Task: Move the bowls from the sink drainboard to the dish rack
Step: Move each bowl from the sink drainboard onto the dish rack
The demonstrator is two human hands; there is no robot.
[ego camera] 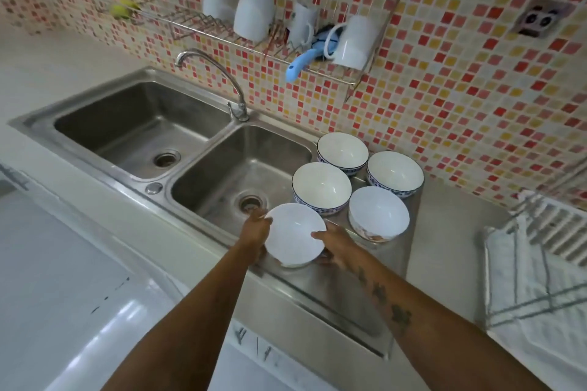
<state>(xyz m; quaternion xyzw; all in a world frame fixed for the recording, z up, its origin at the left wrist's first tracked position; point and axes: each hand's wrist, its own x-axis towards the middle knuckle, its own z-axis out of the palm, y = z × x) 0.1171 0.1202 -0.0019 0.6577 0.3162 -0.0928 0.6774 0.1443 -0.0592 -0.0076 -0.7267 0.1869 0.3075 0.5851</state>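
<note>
Several white bowls stand on the steel drainboard [355, 282] right of the sink. The nearest bowl [293, 236] is held between both hands: my left hand [254, 232] grips its left rim and my right hand [335, 244] its right side. Behind it stand a blue-patterned bowl [320, 189], a bowl with a brown pattern [378, 214], and two more blue-patterned bowls [342, 154] [394, 173] by the wall. A wire dish rack [540, 263] on a white cloth sits at the right edge of the counter.
A double steel sink [190, 149] with a curved tap [235, 98] lies to the left. A wall rack [270, 28] above holds white mugs and a blue brush. White countertop runs along the front left.
</note>
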